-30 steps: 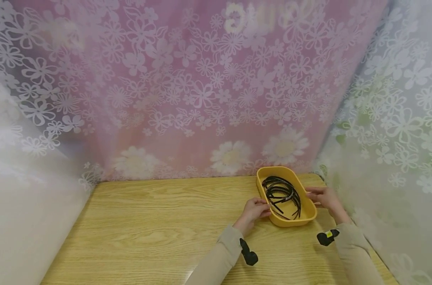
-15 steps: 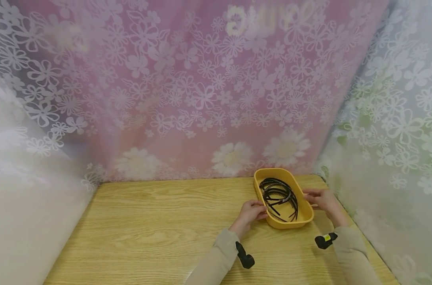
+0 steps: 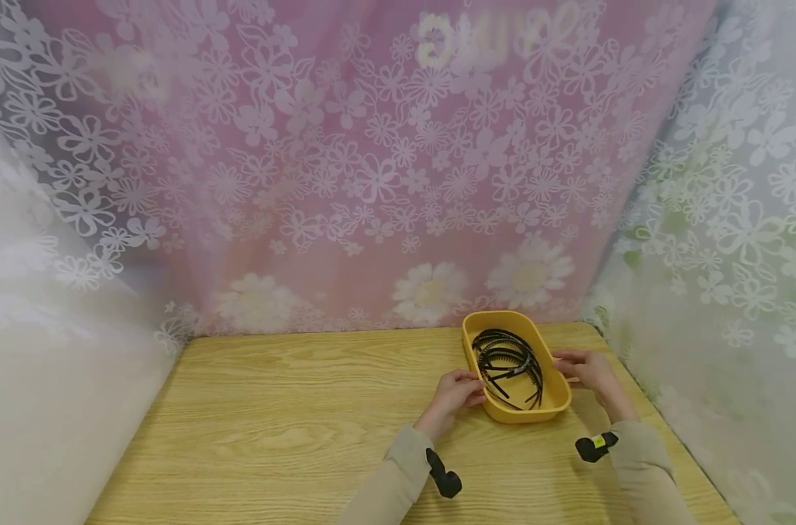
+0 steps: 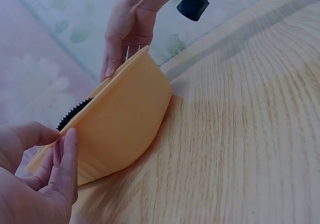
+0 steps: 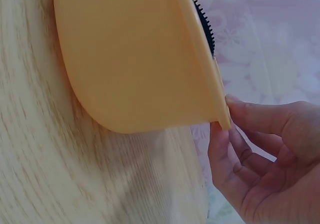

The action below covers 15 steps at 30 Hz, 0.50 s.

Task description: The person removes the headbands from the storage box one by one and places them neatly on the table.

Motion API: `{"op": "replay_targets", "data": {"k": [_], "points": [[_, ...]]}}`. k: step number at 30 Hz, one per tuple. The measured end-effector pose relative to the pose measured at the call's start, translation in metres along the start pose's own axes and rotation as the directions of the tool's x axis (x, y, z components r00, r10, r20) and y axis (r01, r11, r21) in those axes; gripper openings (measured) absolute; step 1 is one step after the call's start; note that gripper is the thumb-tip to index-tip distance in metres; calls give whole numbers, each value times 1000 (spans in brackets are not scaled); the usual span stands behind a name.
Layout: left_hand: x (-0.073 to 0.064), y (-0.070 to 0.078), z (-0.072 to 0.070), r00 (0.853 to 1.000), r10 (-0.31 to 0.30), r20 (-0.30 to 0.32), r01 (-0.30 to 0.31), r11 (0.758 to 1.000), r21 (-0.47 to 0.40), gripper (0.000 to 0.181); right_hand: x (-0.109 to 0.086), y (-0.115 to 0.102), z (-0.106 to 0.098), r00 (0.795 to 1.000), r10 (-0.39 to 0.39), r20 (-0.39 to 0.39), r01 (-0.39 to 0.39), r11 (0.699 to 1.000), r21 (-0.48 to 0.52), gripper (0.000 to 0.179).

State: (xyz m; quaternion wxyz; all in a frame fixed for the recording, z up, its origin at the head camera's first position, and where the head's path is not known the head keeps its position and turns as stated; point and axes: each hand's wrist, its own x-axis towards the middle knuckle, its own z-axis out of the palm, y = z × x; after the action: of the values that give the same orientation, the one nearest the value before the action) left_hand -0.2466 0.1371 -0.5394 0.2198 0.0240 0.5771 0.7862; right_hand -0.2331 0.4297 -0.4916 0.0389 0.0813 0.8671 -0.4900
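Note:
A yellow plastic basin (image 3: 525,416) with rounded corners stands on the wooden table toward the back right. Inside it lie several black toothed headbands (image 3: 503,361), overlapping one another. My left hand (image 3: 452,397) pinches the basin's left rim; in the left wrist view the thumb lies over the edge and the fingers are under it. On the opposite side my right hand (image 3: 591,373) pinches the rim between thumb and fingers, as the right wrist view shows. The headbands' teeth stick up just above the rim in both wrist views.
The wood-grain table (image 3: 293,423) spreads to the left and front. A pink flowered curtain (image 3: 372,182) hangs along the back edge, with pale sheets (image 3: 719,306) at either side. A black camera (image 3: 444,474) is strapped to each wrist.
The basin with the headbands has shifted slightly left and a little toward the front. Both hands have moved along with it, keeping their grip on the rim.

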Motion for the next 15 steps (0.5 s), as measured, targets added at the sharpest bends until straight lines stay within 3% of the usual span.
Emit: {"op": "replay_targets", "data": {"k": [15], "points": [[-7,1,-9,1000,7,-7,-7,1000,3,20,1,2,10,1000,-20,9,20,1000,-1,50]]}}
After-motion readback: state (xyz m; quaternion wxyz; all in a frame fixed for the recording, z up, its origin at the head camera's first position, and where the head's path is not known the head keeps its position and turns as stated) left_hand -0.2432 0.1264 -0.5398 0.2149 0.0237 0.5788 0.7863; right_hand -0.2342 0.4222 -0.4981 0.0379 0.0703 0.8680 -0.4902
